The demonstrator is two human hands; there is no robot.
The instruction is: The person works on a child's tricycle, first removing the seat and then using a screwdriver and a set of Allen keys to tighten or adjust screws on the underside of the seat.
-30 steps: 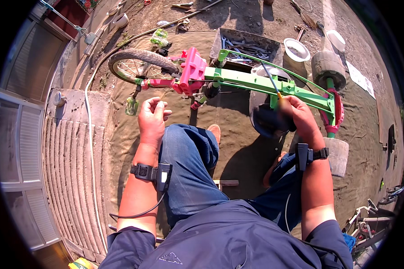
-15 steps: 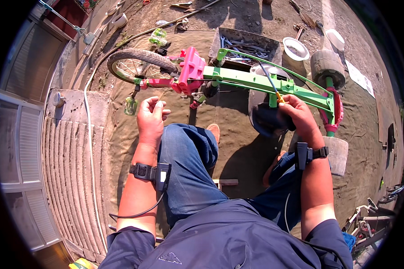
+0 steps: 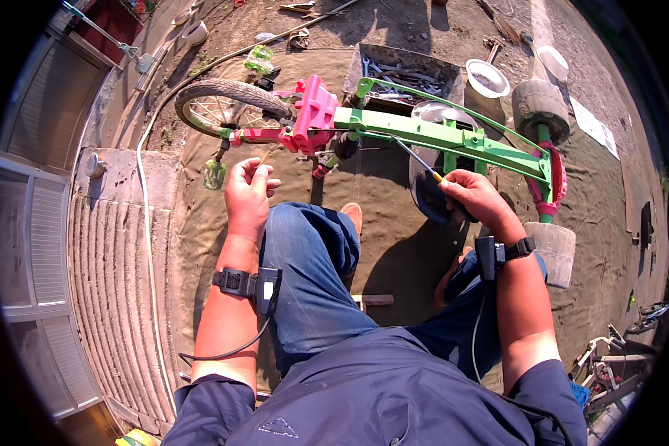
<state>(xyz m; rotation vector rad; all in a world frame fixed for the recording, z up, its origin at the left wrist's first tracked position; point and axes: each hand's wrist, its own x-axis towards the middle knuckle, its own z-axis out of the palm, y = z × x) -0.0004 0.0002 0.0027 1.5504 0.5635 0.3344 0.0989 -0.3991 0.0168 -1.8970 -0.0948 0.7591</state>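
My right hand [image 3: 468,195] grips a long thin tool with a yellow handle [image 3: 441,178]; its shaft slants up-left to just below the green frame [image 3: 416,128] of a trike. My left hand [image 3: 250,189] pinches a thin, tan, stick-like piece, too small to make out, below the frame's pink front section [image 3: 314,115]. A spoked front wheel [image 3: 223,93] with green pedals [image 3: 215,173] is at the left; two wide grey rear wheels [image 3: 548,253] are at the right. A round dark seat-like part [image 3: 424,189] is under the green frame.
A metal box of wrenches [image 3: 442,74] sits behind the frame, beside a white basin [image 3: 487,78]. A brown tarp [image 3: 572,312] lies under the trike. Ridged concrete [image 3: 111,282] with a hose runs along the left; metal parts [image 3: 609,360] are piled at the lower right.
The tool in my right hand has tilted leftward, its tip now lower along the frame, and that hand has shifted slightly left. My left hand has barely moved.
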